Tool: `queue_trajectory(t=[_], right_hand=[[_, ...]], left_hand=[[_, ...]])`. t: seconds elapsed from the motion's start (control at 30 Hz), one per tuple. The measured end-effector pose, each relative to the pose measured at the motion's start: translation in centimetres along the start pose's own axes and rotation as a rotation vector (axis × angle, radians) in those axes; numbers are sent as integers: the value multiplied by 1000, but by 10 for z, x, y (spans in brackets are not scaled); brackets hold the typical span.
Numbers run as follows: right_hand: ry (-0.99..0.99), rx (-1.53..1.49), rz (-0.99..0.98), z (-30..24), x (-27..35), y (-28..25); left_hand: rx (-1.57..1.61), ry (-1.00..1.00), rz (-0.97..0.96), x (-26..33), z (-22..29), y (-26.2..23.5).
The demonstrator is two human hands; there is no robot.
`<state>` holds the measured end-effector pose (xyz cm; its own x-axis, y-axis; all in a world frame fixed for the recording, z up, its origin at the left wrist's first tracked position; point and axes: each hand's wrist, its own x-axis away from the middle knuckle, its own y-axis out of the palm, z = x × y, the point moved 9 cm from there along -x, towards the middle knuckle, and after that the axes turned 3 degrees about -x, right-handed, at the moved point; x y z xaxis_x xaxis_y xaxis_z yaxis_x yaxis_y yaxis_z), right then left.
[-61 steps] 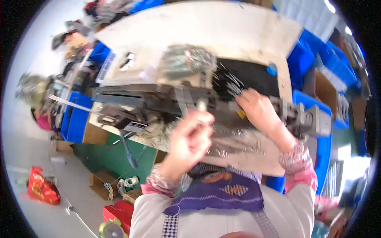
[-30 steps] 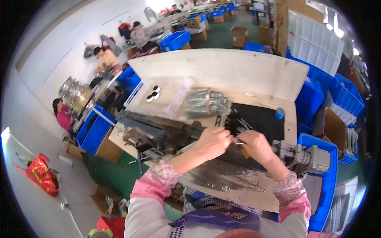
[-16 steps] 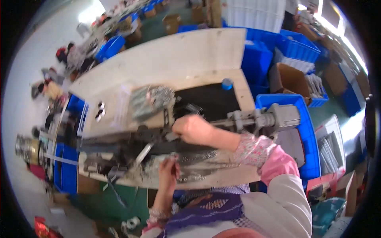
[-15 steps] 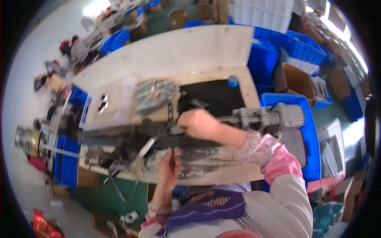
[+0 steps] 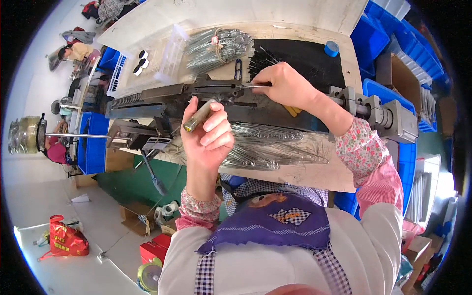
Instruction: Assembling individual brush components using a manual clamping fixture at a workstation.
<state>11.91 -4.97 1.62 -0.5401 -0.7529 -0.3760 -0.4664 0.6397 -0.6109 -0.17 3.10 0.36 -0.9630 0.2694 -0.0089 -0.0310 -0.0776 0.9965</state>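
Observation:
My left hand [image 5: 209, 140] is curled around a worn cylindrical lever handle [image 5: 199, 118] that joins the dark metal bench machine [image 5: 172, 94]. My right hand [image 5: 287, 86] pinches a thin metal piece [image 5: 251, 86], its left end at the machine's clamp area; the fingers hide the rest. Along the near side of the machine lie many thin bent metal wires [image 5: 265, 160]. Behind it, a tied bundle of similar wires [image 5: 216, 49] rests beside a black mat [image 5: 314, 69], with several loose dark pins [image 5: 263, 61] at the mat's left edge.
A clear plastic tray [image 5: 169, 54] stands back left, and a blue tape roll [image 5: 331, 48] sits on the mat. A cylinder with grey mounts [image 5: 373, 108] extends right over a blue bin [image 5: 408, 152]. Boxes and a red bag [image 5: 68, 238] are on the floor at left.
My left hand has gone from above the near wires up to the lever handle and closed on it. My right hand stays at the machine, now with a thin metal piece visible. The view has shifted.

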Motion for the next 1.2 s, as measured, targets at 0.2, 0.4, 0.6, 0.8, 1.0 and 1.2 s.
queue_trajectory(t=[0.2, 0.4, 0.6, 0.8, 1.0, 1.2], right_hand=[[107, -61, -76, 4, -6, 2], [44, -17, -110, 1, -8, 7], [94, -80, -106, 4, -10, 5], [211, -49, -190, -1, -1, 13], [-197, 85, 33, -90, 66, -11], [226, 338, 105, 7, 122, 12]], left_hand=[[-18, 6, -3, 0, 1, -4], [-43, 17, 20, 1, 0, 2], [-299, 71, 172, 0, -9, -18], [-2034, 325, 604, 12, -2, -71], [-2454, 1050, 399, 118, 13, -21], [-1886, 1376, 1868, 362, 124, -61]])
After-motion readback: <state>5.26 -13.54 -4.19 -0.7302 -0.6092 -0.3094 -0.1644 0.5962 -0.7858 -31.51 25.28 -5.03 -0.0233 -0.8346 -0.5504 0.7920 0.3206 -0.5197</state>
